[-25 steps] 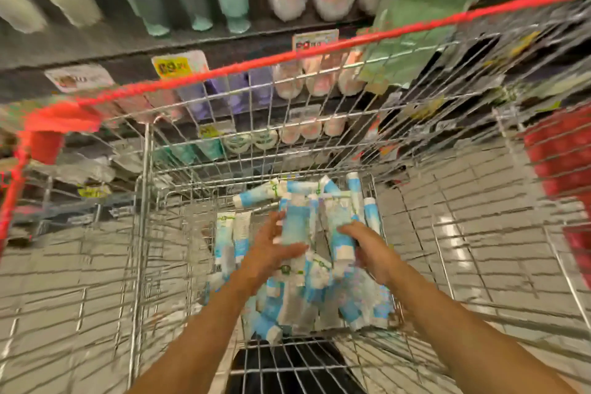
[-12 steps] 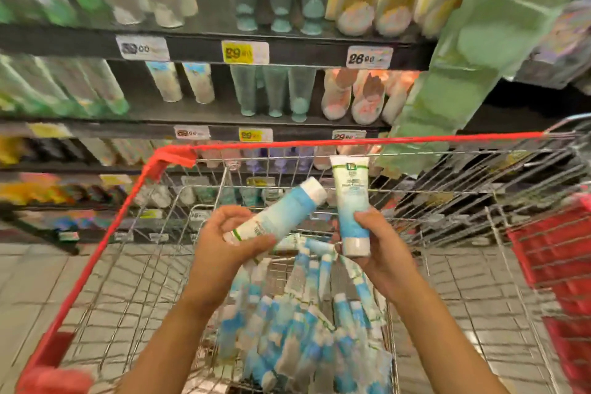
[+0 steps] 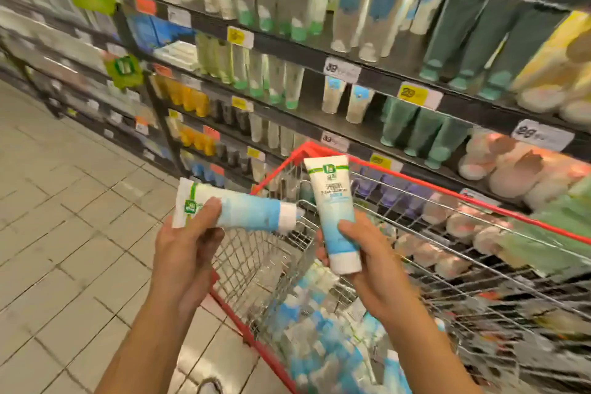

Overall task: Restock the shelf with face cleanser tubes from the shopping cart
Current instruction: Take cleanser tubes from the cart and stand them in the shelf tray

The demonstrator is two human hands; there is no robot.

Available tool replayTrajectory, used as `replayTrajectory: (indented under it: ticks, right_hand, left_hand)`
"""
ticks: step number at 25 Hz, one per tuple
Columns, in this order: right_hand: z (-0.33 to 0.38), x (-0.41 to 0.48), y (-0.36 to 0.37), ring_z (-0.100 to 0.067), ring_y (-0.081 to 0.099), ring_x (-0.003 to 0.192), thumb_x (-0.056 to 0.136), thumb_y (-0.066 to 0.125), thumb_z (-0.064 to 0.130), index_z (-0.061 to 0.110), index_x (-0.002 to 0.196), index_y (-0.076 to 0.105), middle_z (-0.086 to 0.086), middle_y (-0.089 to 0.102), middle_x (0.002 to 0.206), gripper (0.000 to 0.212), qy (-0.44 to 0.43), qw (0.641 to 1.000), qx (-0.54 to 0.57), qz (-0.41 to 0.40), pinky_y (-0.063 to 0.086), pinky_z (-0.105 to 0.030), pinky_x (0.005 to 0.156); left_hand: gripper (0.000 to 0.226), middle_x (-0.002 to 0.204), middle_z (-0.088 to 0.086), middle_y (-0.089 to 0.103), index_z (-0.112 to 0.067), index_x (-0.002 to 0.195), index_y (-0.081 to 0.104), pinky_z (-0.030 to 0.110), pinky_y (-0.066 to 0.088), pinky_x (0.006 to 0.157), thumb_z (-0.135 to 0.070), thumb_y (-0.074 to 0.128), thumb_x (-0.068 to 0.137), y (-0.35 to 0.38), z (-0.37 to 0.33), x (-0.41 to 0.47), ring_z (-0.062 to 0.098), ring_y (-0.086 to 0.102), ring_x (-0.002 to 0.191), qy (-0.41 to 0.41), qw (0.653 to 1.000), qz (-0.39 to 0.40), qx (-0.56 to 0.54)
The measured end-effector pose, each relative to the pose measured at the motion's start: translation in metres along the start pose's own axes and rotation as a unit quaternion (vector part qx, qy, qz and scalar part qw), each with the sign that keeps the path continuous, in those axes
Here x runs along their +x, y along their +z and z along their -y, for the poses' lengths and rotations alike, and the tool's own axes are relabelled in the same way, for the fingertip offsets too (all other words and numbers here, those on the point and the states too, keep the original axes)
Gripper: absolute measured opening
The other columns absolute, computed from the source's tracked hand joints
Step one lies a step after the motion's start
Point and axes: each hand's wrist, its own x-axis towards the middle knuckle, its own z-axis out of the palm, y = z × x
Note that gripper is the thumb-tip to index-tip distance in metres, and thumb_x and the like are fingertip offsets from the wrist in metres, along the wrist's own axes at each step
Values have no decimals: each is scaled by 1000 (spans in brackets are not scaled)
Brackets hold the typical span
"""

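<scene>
My left hand (image 3: 188, 249) grips a white-and-blue face cleanser tube (image 3: 236, 209) that lies sideways, cap to the right. In my right hand (image 3: 367, 253) a second tube (image 3: 334, 211) stands upright with its cap down. Both are held above the wire shopping cart (image 3: 415, 182) with the red rim. Several more blue-and-white tubes (image 3: 319, 329) are piled in the cart's bottom. Beyond the cart runs the dark shelf (image 3: 367, 73); two matching pale tubes (image 3: 347, 99) stand in one slot there, with room beside them.
The shelves hold rows of green, teal, yellow and pink tubes (image 3: 425, 134) with price tags (image 3: 412, 94) on the edges. Beige floor tiles (image 3: 64, 217) spread out to the left of the cart. Much of the picture is motion-blurred.
Both hands lifted one tube each out of the cart pile and raised them. The view has swung up and left, from the cart's inside to the shelves.
</scene>
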Motion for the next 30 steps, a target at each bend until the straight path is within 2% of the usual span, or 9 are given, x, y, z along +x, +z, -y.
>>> replayTrajectory:
  ticks: [4,7,10,13,15,18,23,27,30]
  right_hand:
    - [-23,41,83,-23,60,61,74,62,17,8,115,58,-17,64,84,42,26,998,4,62,51,-27,52]
    - [-42,76,148,-22,59,57,72,59,20,9,110,60,-14,64,79,39,28,996,18,85,51,-27,49]
    - [-61,116,216,-23,58,56,72,60,22,8,109,59,-15,63,77,39,26,995,34,89,49,-26,48]
    - [-75,151,271,-23,59,56,71,62,24,8,106,61,-17,62,79,38,23,995,44,83,48,-27,48]
    - [-79,172,294,-23,59,57,72,64,25,8,109,60,-17,62,80,41,25,995,46,80,48,-29,49]
    - [-75,210,315,-23,58,58,73,64,25,10,111,60,-17,63,79,40,19,995,61,80,49,-29,50]
    - [-57,299,339,-18,55,55,74,65,28,11,114,60,-12,62,74,44,-6,996,69,63,48,-26,46]
    - [-37,379,364,-16,51,49,75,66,26,0,113,55,-12,58,69,47,-7,996,77,48,44,-24,41]
    - [-17,433,380,-17,54,51,72,63,27,2,106,59,-11,60,65,43,-10,996,80,23,46,-23,44]
  left_hand:
    - [27,84,-3,74,-17,100,63,29,58,64,-26,64,75,-45,-51,23,10,70,79,1,991,-50,-125]
    - [24,81,4,74,-12,96,63,34,58,56,-31,49,93,-77,-85,56,15,72,71,-79,976,-44,-198]
    - [46,74,9,71,-7,79,73,33,57,51,-34,40,97,-110,-126,101,20,69,61,-188,968,4,-168]
    - [29,72,8,58,-8,75,64,28,55,54,-28,49,89,-138,-168,147,20,57,59,-236,963,46,-119]
    - [17,71,11,58,-5,76,64,30,53,58,-17,53,77,-150,-190,175,22,56,60,-242,962,81,-95]
    - [22,79,15,62,0,93,60,33,56,61,-7,53,72,-159,-209,217,25,63,65,-226,964,109,-85]
    - [37,89,13,67,-2,119,56,33,59,63,-21,55,87,-147,-220,311,22,70,70,-196,969,82,-128]
    - [35,82,8,63,-10,119,55,30,57,53,-31,52,92,-124,-239,392,17,63,56,-193,970,95,-117]
    - [21,76,11,64,-17,110,54,30,54,48,-27,54,90,-109,-255,447,19,60,52,-138,983,107,-61]
